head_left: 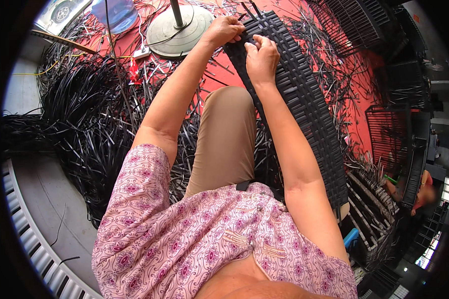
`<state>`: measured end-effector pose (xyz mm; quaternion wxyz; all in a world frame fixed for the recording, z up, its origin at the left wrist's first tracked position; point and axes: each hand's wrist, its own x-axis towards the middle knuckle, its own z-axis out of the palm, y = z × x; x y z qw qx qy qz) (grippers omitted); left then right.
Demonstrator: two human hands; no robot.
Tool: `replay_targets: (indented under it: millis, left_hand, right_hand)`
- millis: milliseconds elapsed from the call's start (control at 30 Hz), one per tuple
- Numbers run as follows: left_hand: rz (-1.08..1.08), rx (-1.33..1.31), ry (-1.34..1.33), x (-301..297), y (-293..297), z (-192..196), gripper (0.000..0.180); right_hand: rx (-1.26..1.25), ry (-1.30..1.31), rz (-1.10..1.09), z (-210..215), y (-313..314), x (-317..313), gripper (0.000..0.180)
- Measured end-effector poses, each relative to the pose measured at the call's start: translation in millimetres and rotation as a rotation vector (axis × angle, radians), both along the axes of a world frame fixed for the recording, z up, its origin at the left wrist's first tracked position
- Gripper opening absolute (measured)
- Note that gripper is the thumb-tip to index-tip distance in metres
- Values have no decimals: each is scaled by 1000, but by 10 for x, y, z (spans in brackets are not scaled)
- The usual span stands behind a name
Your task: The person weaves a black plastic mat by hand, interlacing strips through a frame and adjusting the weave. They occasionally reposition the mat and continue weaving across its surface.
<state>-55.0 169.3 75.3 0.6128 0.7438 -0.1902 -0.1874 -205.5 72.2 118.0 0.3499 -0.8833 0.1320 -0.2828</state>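
A long panel woven from flat black strips (307, 94) slants from the top middle down along my right side. At its far end my left hand (224, 31) is closed in a pinch at the left edge, on what looks like a black strip. My right hand (263, 57) rests just nearer, over the weave, with its fingers curled in; whatever they grip is too small to make out. Loose strip ends (249, 9) stick up past the panel's far end, beside my left fingers.
A big tangle of black strips (95, 114) lies at the left. Ahead are a round pole base (179, 31), a blue-tinted water bottle (115, 16) and a white power strip (142, 52). Black frames (389, 129) stand at the right, near another person (424, 192). Scraps litter the red floor (224, 74).
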Motion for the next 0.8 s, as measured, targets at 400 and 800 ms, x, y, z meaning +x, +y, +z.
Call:
replay_targets:
  millis: [400,800]
  left_hand:
    - [-55,-163,-69,530,219,-58,21]
    - [111,318,-776,139,76,49,25]
  right_hand:
    - [-33,-64,121,-47,-245,561,32]
    - [752,-88,233,-183,-335,710,21]
